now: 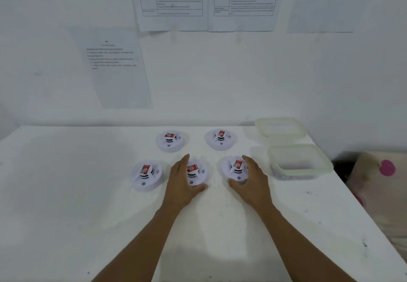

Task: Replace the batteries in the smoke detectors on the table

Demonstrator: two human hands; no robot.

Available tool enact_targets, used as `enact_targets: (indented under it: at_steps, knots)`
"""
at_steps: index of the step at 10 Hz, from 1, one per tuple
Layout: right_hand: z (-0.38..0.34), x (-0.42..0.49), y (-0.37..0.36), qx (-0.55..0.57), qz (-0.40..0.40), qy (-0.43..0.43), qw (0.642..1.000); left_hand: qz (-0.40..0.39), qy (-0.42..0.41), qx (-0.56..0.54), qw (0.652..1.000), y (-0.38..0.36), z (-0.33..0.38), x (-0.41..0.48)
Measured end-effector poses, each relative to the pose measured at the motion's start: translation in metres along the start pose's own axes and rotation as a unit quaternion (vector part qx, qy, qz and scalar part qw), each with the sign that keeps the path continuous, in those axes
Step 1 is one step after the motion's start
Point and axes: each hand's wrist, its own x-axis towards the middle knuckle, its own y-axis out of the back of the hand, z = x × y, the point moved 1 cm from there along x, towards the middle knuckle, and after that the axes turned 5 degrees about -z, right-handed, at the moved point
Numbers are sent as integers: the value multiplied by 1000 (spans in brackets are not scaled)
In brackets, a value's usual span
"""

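White table (66, 193) against a white wall, with printed sheets (116, 67) taped up behind it. Five round white smoke detectors sit on the table, two in a back row and three in front, well apart from each other. Each carries a small red-labelled block on top, most likely its battery.

The middle front detector (197, 172) and the right front detector (234, 169) are the ones being reached for. These look like light, hollow shells of hard, smooth plastic: stiff enough to hold firmly, but easy to slide on the tabletop and liable to twist away under one-sided pressure. The rim is the sensible place to hold, across the widest part, leaving the top free for the battery.

The left hand (182, 180) is spread wide beside the middle detector, its fingers nearly straight along the left side and its thumb at the near rim. The right hand (253, 178) mirrors it on the right front detector. Both bracket the rims and seem to touch them, without clamping.

Two clear lidded containers (273, 152) stand to the right.
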Motion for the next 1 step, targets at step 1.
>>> enact_targets:
  at_steps: [1]
  knots:
    - [1,-2,-3,-12,3,3,1000,8,-37,9,999,-1,-2,-4]
